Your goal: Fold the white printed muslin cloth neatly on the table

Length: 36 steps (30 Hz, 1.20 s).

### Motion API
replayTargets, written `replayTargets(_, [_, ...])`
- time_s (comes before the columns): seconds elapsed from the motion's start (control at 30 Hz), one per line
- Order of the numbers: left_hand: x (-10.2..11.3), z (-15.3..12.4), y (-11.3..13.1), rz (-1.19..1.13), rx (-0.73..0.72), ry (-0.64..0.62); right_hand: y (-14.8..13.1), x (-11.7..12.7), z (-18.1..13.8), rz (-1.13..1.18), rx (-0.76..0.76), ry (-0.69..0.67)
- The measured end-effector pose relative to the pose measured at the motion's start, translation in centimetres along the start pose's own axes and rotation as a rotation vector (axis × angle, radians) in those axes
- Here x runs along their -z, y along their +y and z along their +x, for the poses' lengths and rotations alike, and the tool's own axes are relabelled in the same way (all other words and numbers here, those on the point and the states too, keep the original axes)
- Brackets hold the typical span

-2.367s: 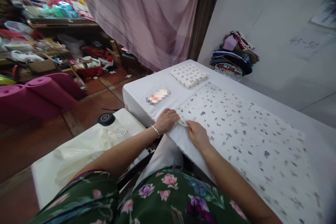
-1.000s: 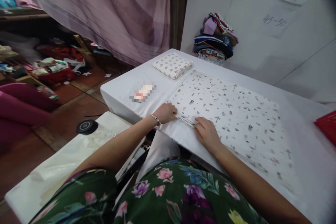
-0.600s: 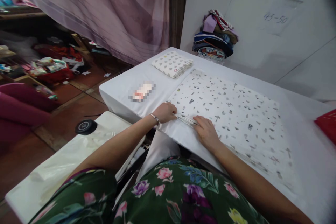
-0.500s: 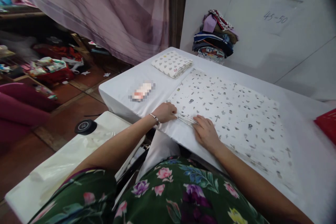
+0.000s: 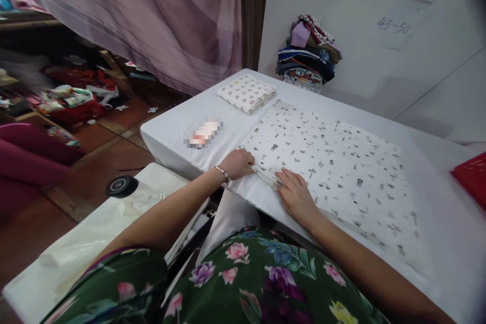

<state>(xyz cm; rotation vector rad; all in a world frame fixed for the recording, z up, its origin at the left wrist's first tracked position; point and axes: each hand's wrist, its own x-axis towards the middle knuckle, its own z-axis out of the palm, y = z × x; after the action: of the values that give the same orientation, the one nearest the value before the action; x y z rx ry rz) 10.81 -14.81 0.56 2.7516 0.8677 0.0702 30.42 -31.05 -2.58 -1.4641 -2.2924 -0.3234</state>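
A white cloth (image 5: 337, 182) with small grey prints lies flat in folded layers on the white-covered table (image 5: 170, 121). My left hand (image 5: 240, 162), a bracelet at its wrist, pinches the cloth's near left corner, where several layer edges show. A short way to the right, my right hand (image 5: 296, 195) rests along the same near edge, its fingers on top of the layers and the thumb hidden from sight. Beyond the left end of the cloth sits a second, smaller folded cloth (image 5: 246, 93) with grey prints.
A blurred-out flat item (image 5: 204, 133) lies on the table's left part. Lower left, a black round object (image 5: 121, 186) sits on a white surface (image 5: 87, 228). A clothes pile (image 5: 309, 53) stands by the wall; a red item (image 5: 473, 179) lies at the right edge.
The right hand's fingers have moved slightly left along the layered edge. The left hand keeps its pinch on the corner. The whole view has shifted a little.
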Motion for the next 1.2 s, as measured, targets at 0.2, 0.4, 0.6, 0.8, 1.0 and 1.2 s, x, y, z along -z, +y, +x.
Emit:
replayTargets(0.2, [-0.2,-0.5,-0.1,0.003,-0.068,0.036,-0.1,-0.5,-0.4,0.054,-0.045,-0.002])
replayTargets(0.4, [-0.3,-0.9,-0.1,0.021,-0.089,0.065,-0.4,-0.4,-0.3,0.082,-0.076,-0.002])
replayTargets(0.6, [-0.2,-1.3,0.3,0.054,-0.103,0.066,-0.3,-0.6,-0.2,0.112,-0.071,0.001])
replayTargets(0.8, [-0.8,-2.2,0.0,0.069,-0.136,0.122,-0.2,-0.7,-0.2,0.121,-0.066,0.001])
replayTargets(1.0, [-1.3,-2.8,1.1,0.065,-0.202,0.186,0.0,-0.7,-0.1,0.153,-0.082,-0.011])
replayTargets(1.2, [-1.9,-2.0,3.9,0.064,-0.333,0.134,0.0,-0.6,-0.1,0.238,-0.132,-0.001])
